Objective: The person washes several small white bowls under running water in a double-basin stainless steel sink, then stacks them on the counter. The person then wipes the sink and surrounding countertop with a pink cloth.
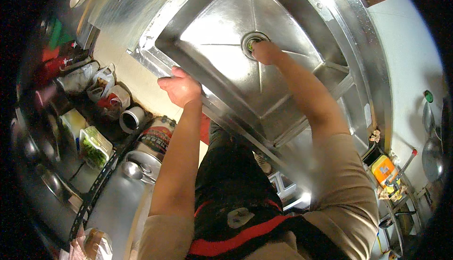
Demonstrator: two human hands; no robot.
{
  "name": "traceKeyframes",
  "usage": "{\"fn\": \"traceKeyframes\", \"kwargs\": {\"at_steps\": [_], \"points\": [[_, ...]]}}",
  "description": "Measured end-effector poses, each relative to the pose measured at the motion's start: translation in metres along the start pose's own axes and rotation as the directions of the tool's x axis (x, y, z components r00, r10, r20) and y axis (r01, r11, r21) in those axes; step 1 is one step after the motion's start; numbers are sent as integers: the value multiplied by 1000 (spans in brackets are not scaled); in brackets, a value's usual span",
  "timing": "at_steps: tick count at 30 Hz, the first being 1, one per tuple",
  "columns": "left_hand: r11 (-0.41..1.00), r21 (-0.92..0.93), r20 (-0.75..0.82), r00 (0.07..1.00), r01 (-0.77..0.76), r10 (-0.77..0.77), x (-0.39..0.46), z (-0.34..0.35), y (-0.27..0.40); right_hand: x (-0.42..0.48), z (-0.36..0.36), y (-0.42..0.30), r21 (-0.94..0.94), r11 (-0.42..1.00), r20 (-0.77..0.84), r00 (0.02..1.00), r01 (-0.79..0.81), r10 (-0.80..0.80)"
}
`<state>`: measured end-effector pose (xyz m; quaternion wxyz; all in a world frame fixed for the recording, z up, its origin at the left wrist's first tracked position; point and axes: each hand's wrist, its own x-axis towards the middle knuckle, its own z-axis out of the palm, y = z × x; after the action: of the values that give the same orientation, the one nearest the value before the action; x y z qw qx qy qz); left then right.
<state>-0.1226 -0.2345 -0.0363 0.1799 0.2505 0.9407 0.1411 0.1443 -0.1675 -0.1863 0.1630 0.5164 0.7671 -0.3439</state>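
A stainless steel sink basin [219, 23] lies before me, its round drain [246, 47] at the middle of the sloping floor. My right hand [266, 52] reaches down to the drain, fingers bent at its right side; some green scraps [251, 45] show at the fingertips, and whether they are gripped is not clear. My left hand [182, 87] rests at the sink's front rim [226, 109], thumb and fingers spread a little, with nothing seen in it. Its palm side is partly hidden.
At left, a shelf holds a basket of green vegetables [95, 150], a white cup [132, 119] and plastic bags [102, 83]. Below them a metal bowl holds a ladle [132, 170]. A second basin adjoins at right, near a yellow-orange packet [385, 170]. Utensils hang on the right wall.
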Motion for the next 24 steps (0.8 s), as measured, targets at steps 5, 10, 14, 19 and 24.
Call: {"fn": "traceKeyframes", "kwargs": {"at_steps": [5, 10, 14, 19, 24], "points": [[1000, -4, -27, 1000, 9, -10, 0, 1, 1, -19, -22, -8, -107, 988, -80, 990, 107, -116], [999, -35, -1, 1000, 5, -5, 1, 1, -1, -40, -30, -4, -269, 959, -187, 972, 90, -144], [1000, 6, -21, 1000, -19, 20, -2, -3, -2, -72, -36, -2, -190, 982, -505, 858, -2, -96], [999, -18, -17, 999, -31, 30, -3, -6, -4, -140, -39, -1, -119, 952, -583, 796, -282, 163], [996, -23, -49, 995, -84, 83, 5, 4, -18, -244, -28, -103, 35, 976, -626, 756, -215, 189]]}}
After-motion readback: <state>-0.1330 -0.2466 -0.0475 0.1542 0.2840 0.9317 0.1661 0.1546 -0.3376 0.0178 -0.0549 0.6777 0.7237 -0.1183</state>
